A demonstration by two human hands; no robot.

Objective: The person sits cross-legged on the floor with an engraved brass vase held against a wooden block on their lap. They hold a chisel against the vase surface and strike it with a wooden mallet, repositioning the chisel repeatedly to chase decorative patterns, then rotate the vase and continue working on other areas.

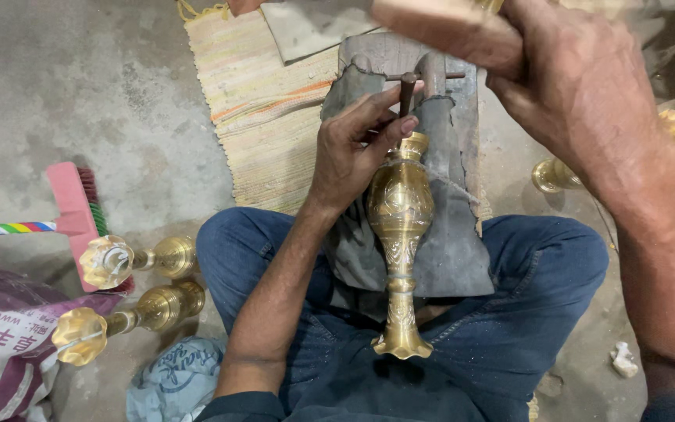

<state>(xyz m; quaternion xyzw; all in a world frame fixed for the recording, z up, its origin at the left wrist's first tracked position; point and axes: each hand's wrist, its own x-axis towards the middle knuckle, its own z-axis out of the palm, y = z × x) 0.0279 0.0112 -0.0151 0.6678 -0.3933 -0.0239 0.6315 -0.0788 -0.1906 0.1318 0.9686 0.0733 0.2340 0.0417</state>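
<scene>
While the person sits on the concrete floor (80, 94) with legs in blue jeans (525, 312), a grey cloth (451, 234) lies over the lap and a wooden block (400, 59). On this cloth lies a brass vase (400, 234), its flared foot toward the body. The right hand (580, 86) is raised, fingers clamped on a wooden mallet (447, 27). The left hand (353, 148) rests at the vase's neck, fingers closed together around a thin metal punch (405, 90). Two more brass vases (130, 289) lie at the left, beside a pink brush (72, 207)
</scene>
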